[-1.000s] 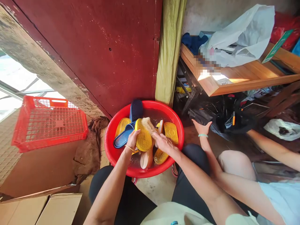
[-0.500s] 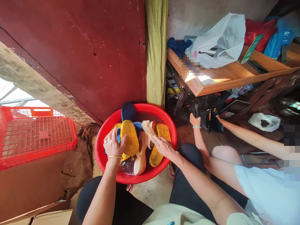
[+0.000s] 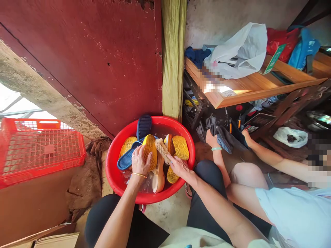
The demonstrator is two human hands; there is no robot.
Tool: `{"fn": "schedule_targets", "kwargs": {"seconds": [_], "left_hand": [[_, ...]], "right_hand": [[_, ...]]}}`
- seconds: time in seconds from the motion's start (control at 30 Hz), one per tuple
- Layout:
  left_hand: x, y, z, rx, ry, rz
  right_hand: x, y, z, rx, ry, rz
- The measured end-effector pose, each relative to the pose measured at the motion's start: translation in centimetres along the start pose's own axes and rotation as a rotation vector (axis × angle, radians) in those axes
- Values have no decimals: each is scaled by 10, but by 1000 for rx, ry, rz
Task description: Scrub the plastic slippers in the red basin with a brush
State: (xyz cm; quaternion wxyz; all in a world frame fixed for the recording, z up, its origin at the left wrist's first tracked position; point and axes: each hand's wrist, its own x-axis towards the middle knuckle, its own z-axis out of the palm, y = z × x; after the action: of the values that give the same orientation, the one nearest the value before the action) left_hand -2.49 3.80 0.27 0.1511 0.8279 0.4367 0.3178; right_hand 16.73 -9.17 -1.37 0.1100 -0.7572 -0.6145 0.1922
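A red basin (image 3: 191,151) of dark water holds several slippers and shoes. My left hand (image 3: 141,161) is closed on a yellow slipper (image 3: 150,148), which is tipped up with its patterned surface facing right. In my right hand (image 3: 179,166) is a scrubbing brush (image 3: 161,148), its bristles close to the yellow slipper; whether they touch it I cannot tell. Left of my left hand lies a blue slipper (image 3: 126,160). A dark blue slipper (image 3: 143,126) leans on the far rim. Under the brush rests a beige shoe (image 3: 158,181), beside another yellow slipper (image 3: 180,146).
A red plastic crate (image 3: 46,144) stands at the left above a brown cloth (image 3: 84,186). On the right, a co-worker's hands (image 3: 212,139) hold dark fabric (image 3: 222,132). A wooden rack (image 3: 248,86) carries a white plastic bag (image 3: 240,51). A maroon panel (image 3: 103,69) rises behind the basin.
My left hand has moved right with the yellow slipper, which is now turned more edge-on. The blue slipper at the left shows more fully. The co-worker's dark fabric has shifted and spread.
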Motion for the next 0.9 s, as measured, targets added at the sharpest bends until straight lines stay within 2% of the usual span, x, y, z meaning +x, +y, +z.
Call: {"fn": "schedule_targets", "kwargs": {"seconds": [0.07, 0.2, 0.27, 0.37, 0.47, 0.53, 0.57, 0.63, 0.73, 0.83, 0.9], "left_hand": [[0, 2, 2, 36, -22, 1], [4, 1, 5, 142, -167, -12], [8, 1, 5, 191, -204, -51], [8, 9, 7, 235, -137, -99], [-1, 27, 10, 139, -94, 63], [-9, 39, 15, 12, -172, 173], [-11, 43, 17, -21, -222, 184], [-13, 46, 22, 17, -291, 127], [-9, 41, 23, 193, -364, 26], [1, 40, 16, 318, -474, -27], [12, 47, 12, 386, -582, -60]], "right_hand": [[-3, -2, -1, -29, -20, 24], [-11, -6, -6, -42, -76, 31], [-13, -8, -9, -7, -100, 32], [-17, -11, -11, 81, -104, 56], [-17, -8, -7, 167, -41, 106], [-15, -4, -4, 212, 13, 147], [-13, -2, -2, 225, 30, 161], [-9, 2, -1, 238, 36, 173], [-5, 5, -3, 271, 35, 168], [-6, 11, -15, 305, 84, 148], [-7, 19, -27, 311, 137, 154]]}}
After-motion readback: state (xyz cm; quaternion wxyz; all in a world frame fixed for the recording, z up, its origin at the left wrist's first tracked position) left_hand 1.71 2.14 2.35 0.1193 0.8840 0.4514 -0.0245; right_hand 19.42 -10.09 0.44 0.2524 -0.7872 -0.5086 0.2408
